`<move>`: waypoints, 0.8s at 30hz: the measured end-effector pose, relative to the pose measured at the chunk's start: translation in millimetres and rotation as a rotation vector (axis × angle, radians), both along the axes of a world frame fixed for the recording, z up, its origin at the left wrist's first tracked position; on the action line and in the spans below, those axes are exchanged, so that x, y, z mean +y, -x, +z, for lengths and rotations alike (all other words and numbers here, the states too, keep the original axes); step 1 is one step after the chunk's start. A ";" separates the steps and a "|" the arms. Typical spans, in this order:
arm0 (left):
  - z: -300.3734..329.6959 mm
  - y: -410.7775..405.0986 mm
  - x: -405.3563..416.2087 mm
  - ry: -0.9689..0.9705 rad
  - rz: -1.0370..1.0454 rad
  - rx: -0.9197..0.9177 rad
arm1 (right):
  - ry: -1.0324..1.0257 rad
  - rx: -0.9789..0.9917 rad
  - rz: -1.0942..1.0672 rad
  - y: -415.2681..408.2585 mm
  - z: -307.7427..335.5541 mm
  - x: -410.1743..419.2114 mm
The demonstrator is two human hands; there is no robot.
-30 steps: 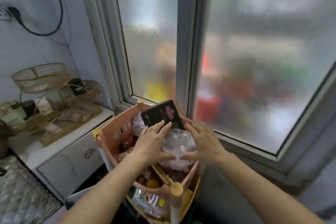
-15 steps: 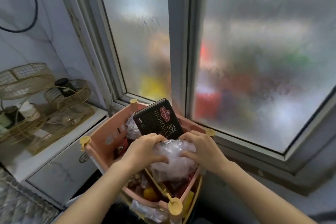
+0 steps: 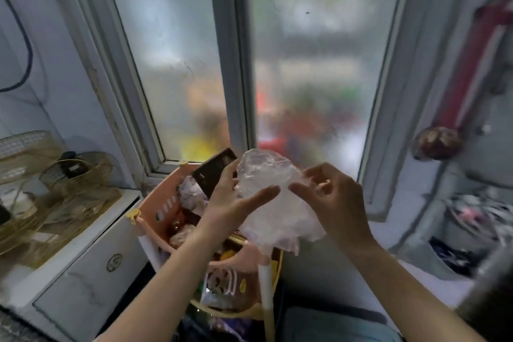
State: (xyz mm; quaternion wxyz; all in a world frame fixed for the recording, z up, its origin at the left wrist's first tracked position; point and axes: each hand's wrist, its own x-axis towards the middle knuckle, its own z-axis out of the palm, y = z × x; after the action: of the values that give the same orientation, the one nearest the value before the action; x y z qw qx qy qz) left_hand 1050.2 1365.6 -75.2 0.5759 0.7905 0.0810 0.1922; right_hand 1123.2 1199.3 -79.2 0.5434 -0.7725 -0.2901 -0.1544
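Observation:
A crumpled clear plastic bag (image 3: 266, 191) is lifted above a pink tiered basket rack (image 3: 155, 211) under the window. My left hand (image 3: 230, 203) holds the bag from the left, thumb in front and fingers behind it. My right hand (image 3: 330, 197) pinches the bag's right side with curled fingers. A dark chocolate box (image 3: 212, 175) stands tilted in the top basket just behind my left hand. Other wrapped snacks (image 3: 188, 194) fill the basket below.
A frosted window (image 3: 319, 69) with a white frame rises behind the rack. A white cabinet (image 3: 83, 255) at left carries gold wire baskets (image 3: 69, 175) with small bottles. A grey pipe (image 3: 433, 208) and bundled cloth (image 3: 480, 216) are at right.
Both hands closed on the plastic bag in the basket, then lifted it up and clear of the rack. The view swung right and tilted up.

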 end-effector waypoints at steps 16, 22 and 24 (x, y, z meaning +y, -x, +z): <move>-8.0 68.3 -350.2 0.022 -0.729 0.028 | -0.025 0.142 -0.518 226.0 -0.8 -377.8; -13.5 128.9 -529.2 0.033 -1.036 0.109 | 0.088 -0.003 -0.787 326.1 1.5 -504.5; -15.2 155.8 -589.5 0.115 -1.183 0.179 | 0.066 0.002 -0.887 360.6 -0.8 -556.8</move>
State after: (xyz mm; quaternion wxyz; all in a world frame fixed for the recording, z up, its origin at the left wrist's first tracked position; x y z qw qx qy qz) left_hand 894.4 776.0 -90.4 0.6177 0.6822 -0.3142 -0.2330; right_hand 762.6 642.5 -80.1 0.3998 -0.8393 0.0651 -0.3626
